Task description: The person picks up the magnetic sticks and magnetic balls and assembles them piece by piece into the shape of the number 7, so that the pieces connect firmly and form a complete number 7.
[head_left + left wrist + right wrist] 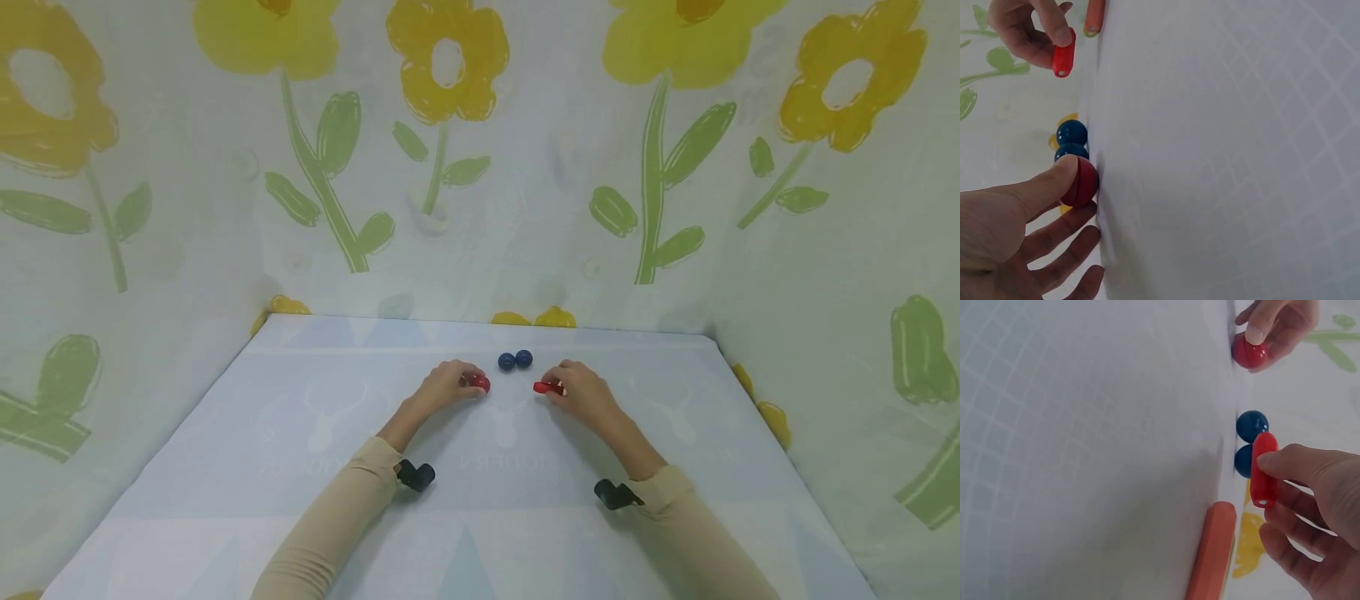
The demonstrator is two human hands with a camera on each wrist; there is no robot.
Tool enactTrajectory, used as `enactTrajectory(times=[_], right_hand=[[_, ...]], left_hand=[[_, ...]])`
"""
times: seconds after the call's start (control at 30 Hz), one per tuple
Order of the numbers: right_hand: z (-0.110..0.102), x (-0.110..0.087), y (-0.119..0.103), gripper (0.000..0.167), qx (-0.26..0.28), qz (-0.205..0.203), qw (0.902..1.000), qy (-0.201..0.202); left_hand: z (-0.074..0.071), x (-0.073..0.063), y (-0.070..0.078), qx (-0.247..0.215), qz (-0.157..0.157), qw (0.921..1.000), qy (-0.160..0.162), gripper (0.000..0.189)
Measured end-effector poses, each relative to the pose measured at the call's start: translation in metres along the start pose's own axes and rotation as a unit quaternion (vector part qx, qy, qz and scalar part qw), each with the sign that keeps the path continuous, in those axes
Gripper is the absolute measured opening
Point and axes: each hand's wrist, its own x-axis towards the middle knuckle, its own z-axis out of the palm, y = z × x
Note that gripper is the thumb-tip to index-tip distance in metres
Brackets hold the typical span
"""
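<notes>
My left hand (447, 383) pinches a red ball (1087, 181) between thumb and fingers, low over the table; a dark line runs across the ball in the left wrist view. My right hand (587, 392) holds a short red bar (1264, 469) with rounded edges and a pale dot on its end. Thumb and fingertips grip the bar, while the other fingers curl loosely below. Just beyond and between both hands, two dark blue balls (515, 360) sit side by side on the table. In the right wrist view the bar partly overlaps the nearer blue ball (1244, 460).
A coral-coloured bar with a green edge (1212, 550) lies on the table near my right hand in the wrist views. The pale patterned table (480, 467) meets a flower-printed cloth wall (517, 217) at the back and both sides. Black cameras (416, 475) are strapped at the wrists.
</notes>
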Motion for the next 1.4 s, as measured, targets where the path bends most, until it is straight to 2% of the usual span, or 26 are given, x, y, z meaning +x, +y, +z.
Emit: enactTrajectory(times=[0.47, 0.63, 1.07, 1.4], right_hand=[[0.010, 0.001, -0.006, 0.020, 0.017, 0.002, 0.9998, 0.005], [0.013, 0.003, -0.008, 0.022, 0.020, 0.006, 0.9998, -0.007], [0.017, 0.013, -0.015, 0.022, 0.006, -0.021, 0.9997, 0.009], [0.022, 0.015, -0.020, 0.022, 0.013, -0.008, 0.9998, -0.011]], left_hand=[[0.004, -0.001, 0.000, -0.001, -0.009, 1.0000, -0.001, 0.035], [0.003, -0.002, 0.000, 0.000, -0.013, 0.9999, -0.005, 0.035], [0.001, -0.003, 0.002, -0.007, -0.011, 0.9999, 0.003, 0.035], [0.000, -0.002, 0.003, -0.008, -0.011, 0.9999, -0.001, 0.035]])
